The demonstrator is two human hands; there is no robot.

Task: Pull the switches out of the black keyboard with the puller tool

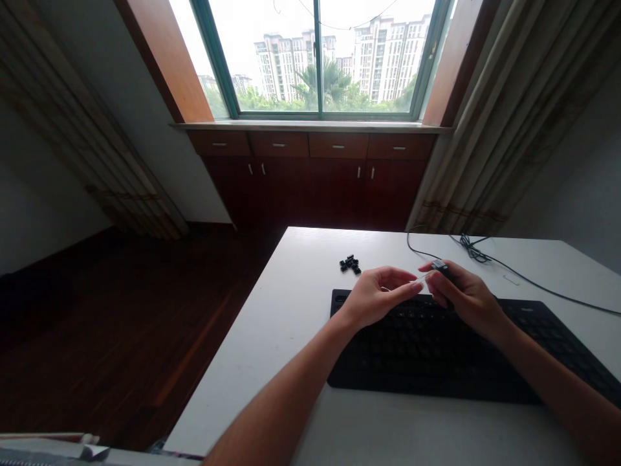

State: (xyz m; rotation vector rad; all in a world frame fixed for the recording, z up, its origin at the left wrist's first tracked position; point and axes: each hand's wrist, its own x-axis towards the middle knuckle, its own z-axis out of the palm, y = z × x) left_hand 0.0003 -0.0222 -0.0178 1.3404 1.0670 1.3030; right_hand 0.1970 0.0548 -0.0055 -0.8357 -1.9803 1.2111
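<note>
pinch work is what i'm watching from here: the right hand (468, 299) is narrowed on a small dark piece (439, 265), with thumb and fingers closed around it, and a thin pale sliver (421, 279) runs from that piece toward the left hand (377, 298). the left hand is narrow too, its fingertips (410, 288) right at the sliver's far end, though i cannot tell whether they grip it or only sit beside it. both hands hover over the top edge of a black keyboard (427, 353), so the piece is up in the air, apparently touching neither the keyboard nor the desk (291, 310). from my seat, i'd judge light fingertip pressure and steady wrists the best way to keep something this thin from bending or slipping. a small heap of what look like black keycaps (350, 263) sits on the desk just beyond the left hand. the desk's left edge lies well beyond the keyboard and drops to a dark wood floor (121, 356). on the right, a black cable (528, 279) trails behind the right hand from a tangled bundle (468, 248), which i'd treat as a possible snag for any wide move that way.
</note>
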